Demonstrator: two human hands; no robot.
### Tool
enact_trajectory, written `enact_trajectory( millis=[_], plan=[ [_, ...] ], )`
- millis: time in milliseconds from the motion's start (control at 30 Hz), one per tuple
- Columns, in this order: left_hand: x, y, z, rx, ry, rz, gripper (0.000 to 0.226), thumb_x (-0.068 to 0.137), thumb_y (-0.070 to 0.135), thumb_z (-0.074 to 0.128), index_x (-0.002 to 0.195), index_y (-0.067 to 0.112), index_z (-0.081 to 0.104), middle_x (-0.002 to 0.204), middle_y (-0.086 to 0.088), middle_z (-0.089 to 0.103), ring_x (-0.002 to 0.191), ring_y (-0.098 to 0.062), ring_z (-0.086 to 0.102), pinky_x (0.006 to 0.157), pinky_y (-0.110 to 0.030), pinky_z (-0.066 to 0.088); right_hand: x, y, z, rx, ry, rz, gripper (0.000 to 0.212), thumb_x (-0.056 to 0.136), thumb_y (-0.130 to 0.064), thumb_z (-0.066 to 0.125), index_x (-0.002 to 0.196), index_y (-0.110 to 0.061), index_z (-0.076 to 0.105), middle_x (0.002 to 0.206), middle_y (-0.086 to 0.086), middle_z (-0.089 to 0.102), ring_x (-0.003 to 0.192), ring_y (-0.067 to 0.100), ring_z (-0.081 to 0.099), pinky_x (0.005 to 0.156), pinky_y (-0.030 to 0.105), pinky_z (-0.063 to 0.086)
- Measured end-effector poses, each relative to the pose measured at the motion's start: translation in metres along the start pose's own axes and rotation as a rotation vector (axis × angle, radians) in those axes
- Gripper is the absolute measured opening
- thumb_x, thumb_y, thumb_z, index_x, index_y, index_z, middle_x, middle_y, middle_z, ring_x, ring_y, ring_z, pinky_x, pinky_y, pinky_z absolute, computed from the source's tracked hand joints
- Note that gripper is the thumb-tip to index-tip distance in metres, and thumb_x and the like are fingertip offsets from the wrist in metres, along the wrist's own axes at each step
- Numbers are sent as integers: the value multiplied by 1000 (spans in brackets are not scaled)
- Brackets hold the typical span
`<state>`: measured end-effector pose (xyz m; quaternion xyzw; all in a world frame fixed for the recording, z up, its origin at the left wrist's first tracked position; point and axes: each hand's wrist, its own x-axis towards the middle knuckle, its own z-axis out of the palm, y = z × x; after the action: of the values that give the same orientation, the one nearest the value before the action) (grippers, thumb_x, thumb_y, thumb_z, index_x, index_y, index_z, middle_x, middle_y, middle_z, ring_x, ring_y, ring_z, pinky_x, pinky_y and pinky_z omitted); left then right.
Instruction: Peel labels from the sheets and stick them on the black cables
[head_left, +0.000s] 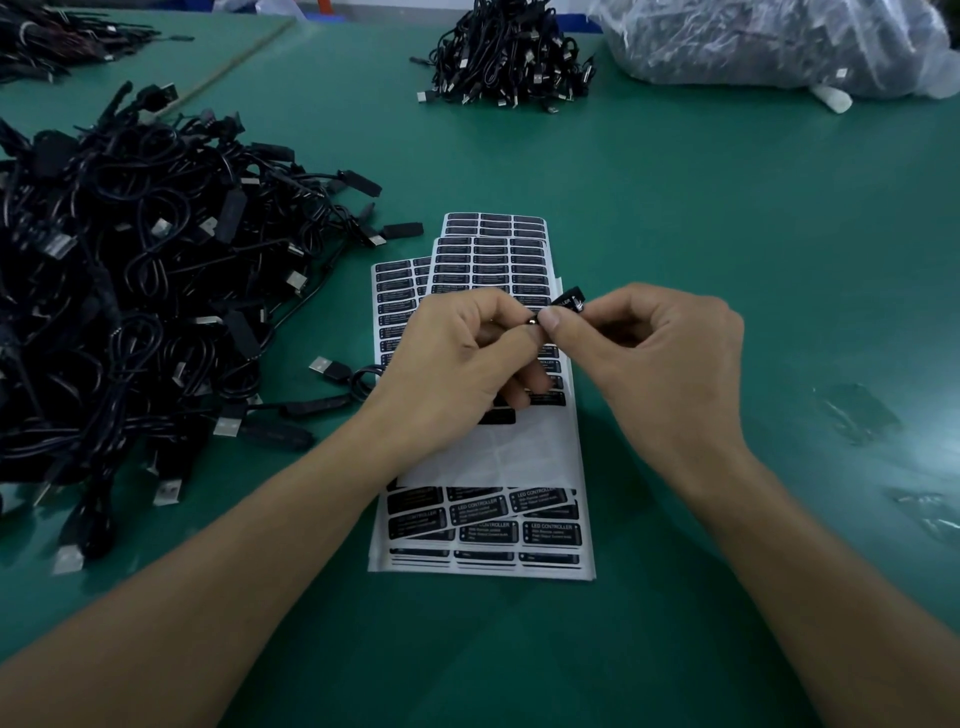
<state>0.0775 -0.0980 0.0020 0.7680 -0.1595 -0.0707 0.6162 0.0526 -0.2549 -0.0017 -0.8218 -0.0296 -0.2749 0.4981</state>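
Centre of frame, above the sheets (488, 525) on the worktop (675, 208): pinching a black label (570, 301) in the right hand (660, 353), gripping the cable (363, 378) in the left hand (457, 364). Probably handling as thin, light and sticky, so holding by an edge; cable limp, so steadying near its end.

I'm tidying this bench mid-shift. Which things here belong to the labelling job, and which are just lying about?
Job: left hand gripping a black cable; right hand pinching a label; label sheets; near cable pile; far cable pile, probably stock.
Lying about: clear plastic bag; plastic scraps, right side; thin stick, far left.
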Motion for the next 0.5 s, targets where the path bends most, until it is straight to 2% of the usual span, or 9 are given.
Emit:
enact_trajectory(
  millis=[167,367,500],
  plan=[
    [0,-1,0,-12,-11,-3,17,99,10,61,82,11,65,62,-2,71,47,-7,61,44,-11,41,3,3,-2,13,53,60,28,75,-39,86,65,-25,65,64,-13,67,51,0,55,50,10,40],
    [-1,-1,0,-12,-14,8,20,99,12,61,80,15,65,61,0,70,47,-6,60,44,-11,41,2,4,-2,91,-26,82,28,73,-46,84,93,-36,66,76,-9,70,67,5,64,63,17,50],
    [-2,-3,1,42,-13,41,17,98,11,62,81,14,66,63,-1,71,49,-7,61,46,-12,43,3,5,0,160,-88,115,15,78,-35,84,80,-29,71,71,-9,71,62,7,64,60,19,50]
  ],
)
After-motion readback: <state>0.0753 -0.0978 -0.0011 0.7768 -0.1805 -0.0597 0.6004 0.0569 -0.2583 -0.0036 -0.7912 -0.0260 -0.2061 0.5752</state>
